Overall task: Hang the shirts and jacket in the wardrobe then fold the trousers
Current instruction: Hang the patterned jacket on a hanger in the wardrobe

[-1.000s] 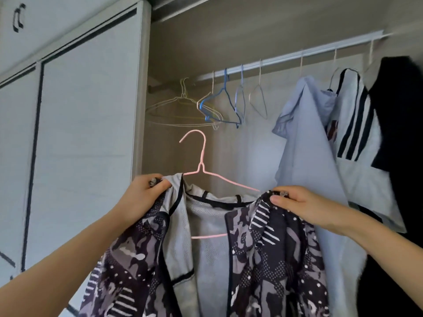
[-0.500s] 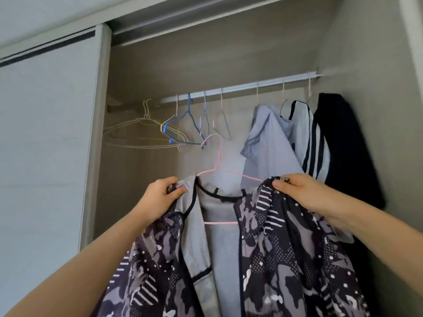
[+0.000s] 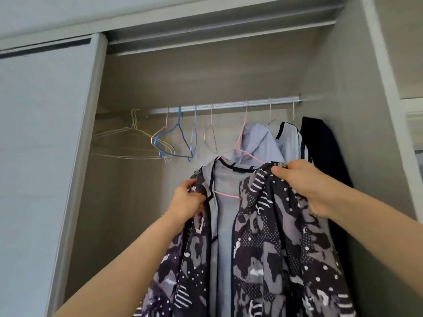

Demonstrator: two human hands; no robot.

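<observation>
In the open wardrobe (image 3: 206,76), just under the rail (image 3: 229,105), the jacket (image 3: 263,236) sits on a pink hanger (image 3: 239,143), the left hand (image 3: 186,202) gripping one front edge and the right hand (image 3: 302,181) pinching the other shoulder, fingers curled.

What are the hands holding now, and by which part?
Both hold the patterned jacket: the left hand grips one front edge below the collar, the right hand pinches the other front's top corner.
</observation>
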